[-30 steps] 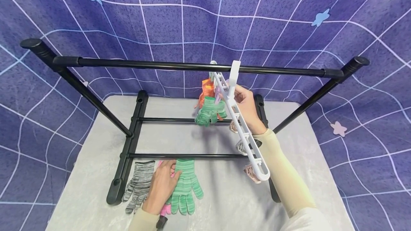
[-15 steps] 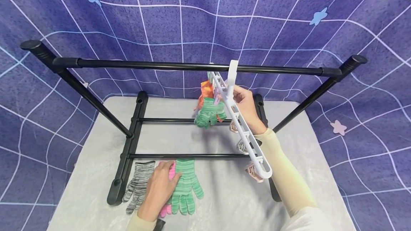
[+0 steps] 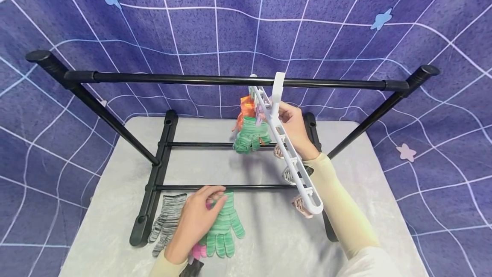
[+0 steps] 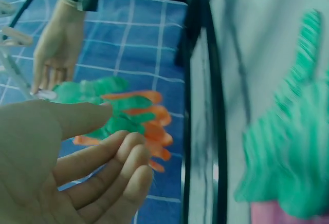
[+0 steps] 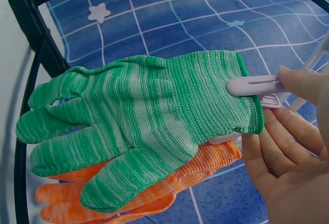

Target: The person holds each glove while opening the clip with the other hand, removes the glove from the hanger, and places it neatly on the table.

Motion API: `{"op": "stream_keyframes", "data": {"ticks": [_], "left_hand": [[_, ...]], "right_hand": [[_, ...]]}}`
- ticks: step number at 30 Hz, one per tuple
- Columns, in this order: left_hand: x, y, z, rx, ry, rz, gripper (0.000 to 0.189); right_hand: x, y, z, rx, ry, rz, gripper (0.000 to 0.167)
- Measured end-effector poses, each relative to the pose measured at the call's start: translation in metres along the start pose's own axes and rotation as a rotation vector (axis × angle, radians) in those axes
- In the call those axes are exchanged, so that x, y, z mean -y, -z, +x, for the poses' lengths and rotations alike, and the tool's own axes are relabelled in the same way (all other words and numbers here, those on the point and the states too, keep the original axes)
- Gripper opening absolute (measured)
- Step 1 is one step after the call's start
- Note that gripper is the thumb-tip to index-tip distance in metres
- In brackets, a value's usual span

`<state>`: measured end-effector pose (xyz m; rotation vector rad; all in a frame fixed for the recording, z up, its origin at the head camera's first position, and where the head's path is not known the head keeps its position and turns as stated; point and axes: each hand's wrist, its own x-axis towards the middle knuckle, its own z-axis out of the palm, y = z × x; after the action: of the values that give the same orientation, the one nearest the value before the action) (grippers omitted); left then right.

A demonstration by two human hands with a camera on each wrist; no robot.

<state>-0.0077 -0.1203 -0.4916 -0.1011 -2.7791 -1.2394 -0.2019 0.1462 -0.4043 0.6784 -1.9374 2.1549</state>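
Note:
My right hand [image 3: 295,128] pinches a lilac clothes clip [image 5: 252,86] on the white clip hanger [image 3: 293,159]. That clip bites the cuff of a hanging green striped glove [image 5: 139,100]; an orange glove [image 5: 205,167] hangs behind it. My left hand [image 3: 200,217] hovers over the gloves on the table, its fingers loosely bent, thumb apart. In the left wrist view nothing lies between its fingers. Below it are a second green glove [image 3: 223,232] and a pink glove [image 3: 198,251], partly hidden by the hand and the green glove. A grey striped glove [image 3: 170,213] lies to the left.
The hanger hooks over the top bar [image 3: 184,78] of a black rack, pointing toward me. Several more clips, such as a pink clip [image 3: 301,205], dangle from its near half. Two lower bars cross the grey tabletop [image 3: 269,234]. A purple gridded cloth [image 3: 153,25] stands behind.
My left hand first shifts slightly off the pink glove, then moves right and rises over the table's green glove. The right hand stays at the lilac clip; the hanger sways slightly.

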Motion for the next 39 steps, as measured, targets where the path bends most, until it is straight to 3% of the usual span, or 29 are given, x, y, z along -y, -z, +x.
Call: {"op": "stream_keyframes", "data": {"ticks": [4,9,23,33,39], "left_hand": [[-0.012,0.002,0.01,0.008,-0.055,-0.149,0.021],[-0.022,0.006,0.025,-0.029,-0.109,-0.25,0.018],[-0.042,0.01,0.072,-0.139,-0.224,-0.304,0.02],[-0.045,-0.001,0.086,-0.174,-0.233,-0.34,0.027],[-0.051,-0.008,0.096,-0.198,-0.254,-0.349,0.036]], "right_hand": [[0.0,0.0,0.0,0.003,-0.008,-0.022,0.026],[0.001,0.001,-0.001,-0.001,-0.02,-0.044,0.027],[0.005,-0.001,-0.001,-0.016,-0.032,-0.041,0.026],[0.0,-0.004,0.0,0.006,-0.017,-0.007,0.025],[0.001,0.0,-0.001,-0.009,-0.013,-0.038,0.034]]}}
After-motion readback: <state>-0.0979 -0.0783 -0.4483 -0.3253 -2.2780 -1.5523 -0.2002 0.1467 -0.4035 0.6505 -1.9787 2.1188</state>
